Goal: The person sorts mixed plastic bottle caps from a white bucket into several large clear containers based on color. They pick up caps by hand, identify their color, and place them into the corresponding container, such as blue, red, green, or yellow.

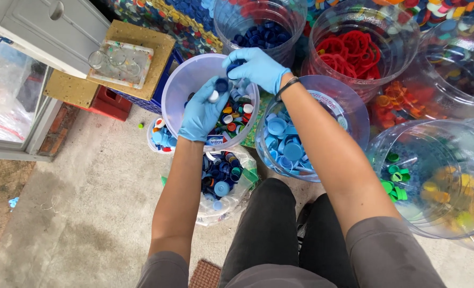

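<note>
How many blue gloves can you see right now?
2. The left glove is over the near rim of the white tub of mixed caps, holding a dark blue cap. The right glove reaches in from the far side. No others show.

Two gloved hands, six clear tubs (caps sorted by colour), one white bowl [181, 85], one bag [223, 197]

Dark blue cap [222, 85] pinched above white basin [179, 85], mixed coloured caps [231, 120] heaped loose inside, basin upright on floor.
</note>
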